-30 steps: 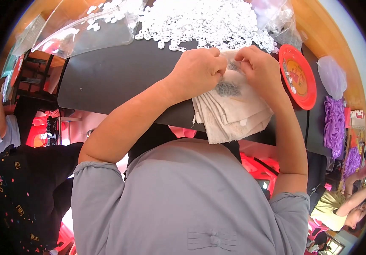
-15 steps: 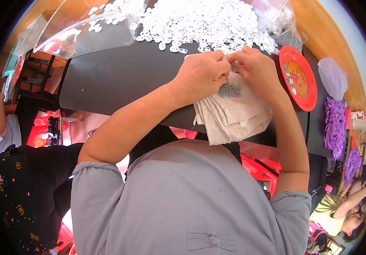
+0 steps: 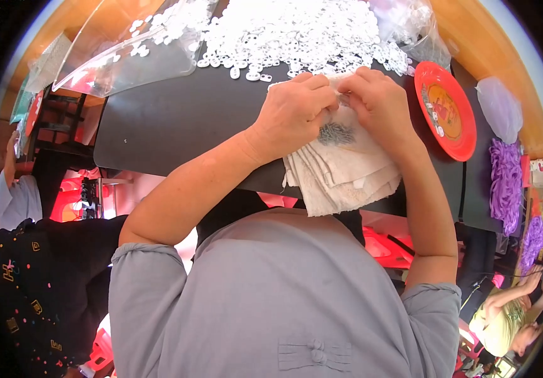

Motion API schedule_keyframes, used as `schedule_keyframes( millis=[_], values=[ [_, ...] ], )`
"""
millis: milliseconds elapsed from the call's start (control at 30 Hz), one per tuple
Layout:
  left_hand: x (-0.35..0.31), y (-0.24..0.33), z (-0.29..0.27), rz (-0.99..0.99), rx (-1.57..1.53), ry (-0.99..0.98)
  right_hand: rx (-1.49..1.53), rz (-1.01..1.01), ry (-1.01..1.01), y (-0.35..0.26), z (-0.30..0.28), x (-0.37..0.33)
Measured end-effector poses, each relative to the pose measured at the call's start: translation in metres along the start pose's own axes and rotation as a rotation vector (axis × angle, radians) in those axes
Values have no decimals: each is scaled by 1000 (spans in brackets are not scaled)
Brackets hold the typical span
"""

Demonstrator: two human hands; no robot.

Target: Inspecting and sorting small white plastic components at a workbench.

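Note:
My left hand (image 3: pixel 297 113) and my right hand (image 3: pixel 380 104) meet over a folded cream cloth (image 3: pixel 341 192) at the front edge of the black table. Both have their fingers bent into a pinch, fingertips close together. Whatever sits between them is too small and too hidden to make out. Just below the fingertips, a small heap of thin grey metal pieces (image 3: pixel 336 133) lies on the cloth. Beyond my hands spreads a big pile of white oval plastic pieces with holes (image 3: pixel 297 31).
To the right stands a red plate (image 3: pixel 463 135) with a few small pieces on it. Back left is a clear plastic bin (image 3: pixel 152 72); a clear bag (image 3: pixel 419 31) lies back right. Purple strapping (image 3: pixel 504 189) hangs farther right. A person in black (image 3: pixel 51 283) sits at my left.
My hands stay over the cloth, fingertips still together with slight finger movement. The view has shifted slightly. At far right, a person in yellow has lowered an arm.

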State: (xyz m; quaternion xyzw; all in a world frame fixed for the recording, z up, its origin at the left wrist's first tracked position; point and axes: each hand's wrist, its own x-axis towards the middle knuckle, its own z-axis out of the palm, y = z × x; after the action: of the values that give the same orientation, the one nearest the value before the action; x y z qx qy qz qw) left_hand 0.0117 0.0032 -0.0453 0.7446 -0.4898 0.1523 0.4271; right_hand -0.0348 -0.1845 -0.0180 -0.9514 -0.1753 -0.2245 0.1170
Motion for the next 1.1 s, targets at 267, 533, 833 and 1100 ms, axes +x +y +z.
schedule_keyframes(
  millis=[267,533,833,1100],
  values=[
    [-1,1,1,-120,21,33,559,214,-8,2,-12,-3],
    [0,3,-3,-88,42,-26,275,168,-51,23,-5,-8],
    [1,6,-2,13,123,-35,255,177,-64,20,-8,-7],
    [0,3,-2,-13,176,-30,228,159,-66,18,-8,-6]
  ],
)
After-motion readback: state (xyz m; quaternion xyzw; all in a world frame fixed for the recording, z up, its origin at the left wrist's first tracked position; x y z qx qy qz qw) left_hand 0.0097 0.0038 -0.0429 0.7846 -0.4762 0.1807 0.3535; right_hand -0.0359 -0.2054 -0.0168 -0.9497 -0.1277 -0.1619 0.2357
